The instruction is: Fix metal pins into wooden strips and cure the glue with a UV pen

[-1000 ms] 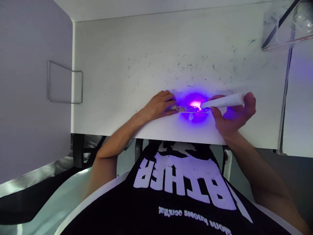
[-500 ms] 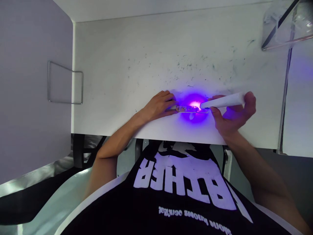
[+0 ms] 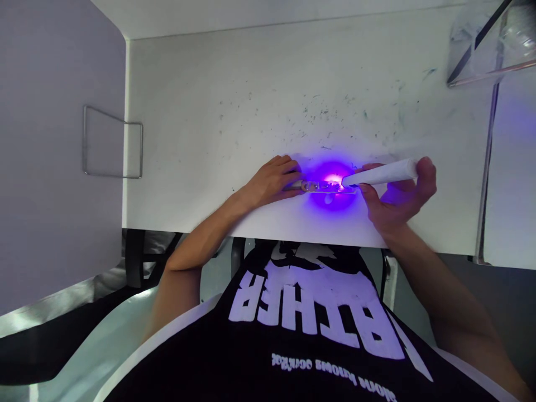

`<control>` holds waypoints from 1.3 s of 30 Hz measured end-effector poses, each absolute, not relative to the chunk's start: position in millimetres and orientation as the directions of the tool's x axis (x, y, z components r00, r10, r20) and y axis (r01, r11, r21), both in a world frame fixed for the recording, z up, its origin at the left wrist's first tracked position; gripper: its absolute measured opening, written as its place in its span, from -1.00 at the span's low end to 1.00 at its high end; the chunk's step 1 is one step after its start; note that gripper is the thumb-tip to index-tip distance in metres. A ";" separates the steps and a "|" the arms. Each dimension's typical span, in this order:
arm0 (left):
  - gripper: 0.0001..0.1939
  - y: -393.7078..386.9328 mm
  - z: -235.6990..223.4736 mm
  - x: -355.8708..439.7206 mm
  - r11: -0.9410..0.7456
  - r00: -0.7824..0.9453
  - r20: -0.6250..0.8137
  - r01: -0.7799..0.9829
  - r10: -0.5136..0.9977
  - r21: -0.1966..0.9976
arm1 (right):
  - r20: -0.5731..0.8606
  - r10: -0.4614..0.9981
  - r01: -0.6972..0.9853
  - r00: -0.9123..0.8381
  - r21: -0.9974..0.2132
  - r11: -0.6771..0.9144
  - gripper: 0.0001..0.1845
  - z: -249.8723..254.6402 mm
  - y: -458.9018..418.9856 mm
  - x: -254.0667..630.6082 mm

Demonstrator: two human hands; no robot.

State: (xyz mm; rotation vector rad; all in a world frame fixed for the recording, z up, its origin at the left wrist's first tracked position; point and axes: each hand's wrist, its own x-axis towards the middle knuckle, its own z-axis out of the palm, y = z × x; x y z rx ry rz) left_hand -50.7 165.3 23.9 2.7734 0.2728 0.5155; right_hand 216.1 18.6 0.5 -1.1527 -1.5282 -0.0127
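My left hand (image 3: pixel 276 180) rests on the white table with its fingers closed around the left end of a narrow clear strip (image 3: pixel 310 186) that has small round details along it. In my right hand (image 3: pixel 397 192) is a white UV pen light (image 3: pixel 383 172), held slantwise between fingers and thumb. Its tip points left and down at the strip's right part and casts a bright violet glow there. The thumb of my right hand is close to the strip's right end; whether it touches is hard to tell. Glare hides the lit part's detail.
Dark specks and smudges mark the white table (image 3: pixel 188 100) beyond my hands. A metal wire frame (image 3: pixel 141 151) stands by the left wall. At the far right corner is a clear plastic container (image 3: pixel 469 50) with a metal-edged frame. A gap separates a second table surface (image 3: pixel 511 184).
My right hand and the pen light have shifted very slightly to the left. The left hand and the strip hold still, and the violet glow stays on the strip.
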 end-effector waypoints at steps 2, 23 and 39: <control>-0.68 165.5 24.2 -50.6 -0.936 0.916 0.324 0.125 0.237 0.329 | 0.757 0.636 0.651 0.150 -0.560 0.512 0.00 0.8 18.7 216.1; -0.67 166.2 23.9 -50.8 -0.931 0.919 0.310 0.132 0.244 0.341 | 0.792 0.601 0.677 0.109 -0.502 0.539 0.00 11.9 23.4 211.2; -0.68 166.7 20.8 -50.2 -0.933 0.914 0.326 0.124 0.240 0.338 | 0.790 0.603 0.686 0.108 -0.498 0.530 0.00 11.4 22.6 211.8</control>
